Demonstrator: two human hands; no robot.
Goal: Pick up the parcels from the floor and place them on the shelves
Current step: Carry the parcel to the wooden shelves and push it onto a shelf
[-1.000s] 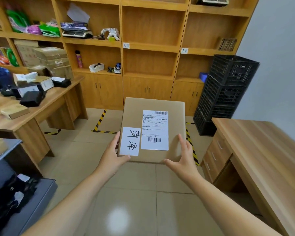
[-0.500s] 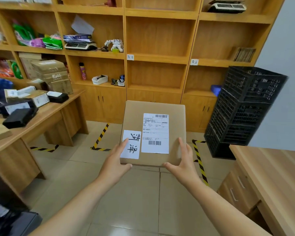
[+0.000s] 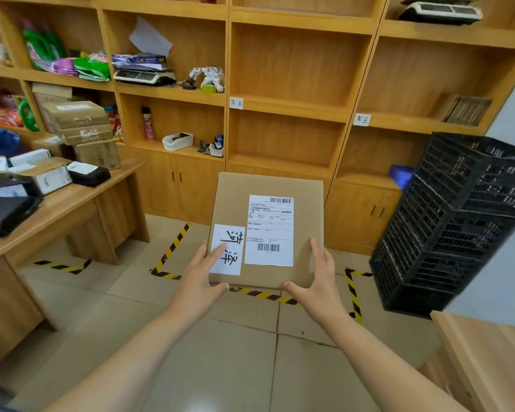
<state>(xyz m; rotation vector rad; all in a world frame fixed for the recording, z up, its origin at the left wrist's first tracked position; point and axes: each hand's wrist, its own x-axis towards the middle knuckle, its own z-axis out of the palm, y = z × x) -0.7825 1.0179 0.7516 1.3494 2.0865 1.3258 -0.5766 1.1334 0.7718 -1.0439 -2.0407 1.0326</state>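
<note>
1. One brown parcel (image 3: 268, 230) was held up, bearing two white labels.
2. Two hands gripped it: left hand (image 3: 198, 285), right hand (image 3: 320, 285).
3. Three cardboard boxes (image 3: 81, 132) stood stacked at the desk's (image 3: 72, 206) far edge.
4. Two weighing scales (image 3: 143, 76) sat on shelves (image 3: 292, 107).

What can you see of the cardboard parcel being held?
The cardboard parcel is a flat, square-ish brown box, closed and undented, its top face tilted toward the camera. That face carries a white shipping label with two barcodes and a smaller white sticker with handwritten black characters. It is held in the air above the tiled floor, in front of the wooden shelves. The left hand grips its near left corner, thumb on the sticker; the right hand grips the near right corner.
</note>
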